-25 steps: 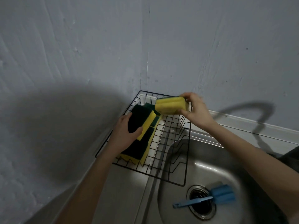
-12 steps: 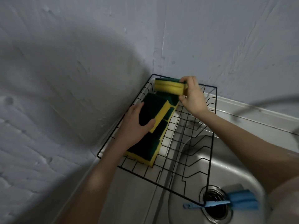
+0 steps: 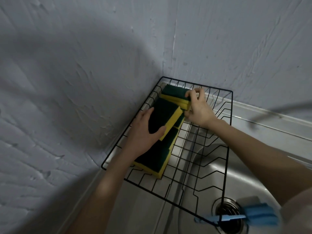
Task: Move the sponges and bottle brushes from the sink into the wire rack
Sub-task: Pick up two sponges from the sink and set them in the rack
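left hand (image 3: 143,132) grips a sponge (image 3: 163,116) atop the row in the wire rack (image 3: 228,132); right hand (image 3: 197,108) pinches another sponge (image 3: 175,97) at the far end. risk: sponges stacked loosely w/ tilt, could topple. blue brush (image 3: 244,216) sits in sink (image 3: 253,179) nr the drain.

Both bare forearms are reaching forward, converging ahead. The left hand (image 3: 143,132) is lying palm-down, fingers spread and thumb curled inward, gripping. The right hand (image 3: 198,108) is bending at the wrist, its fingertips (image 3: 189,95) pinching closed at the far end.
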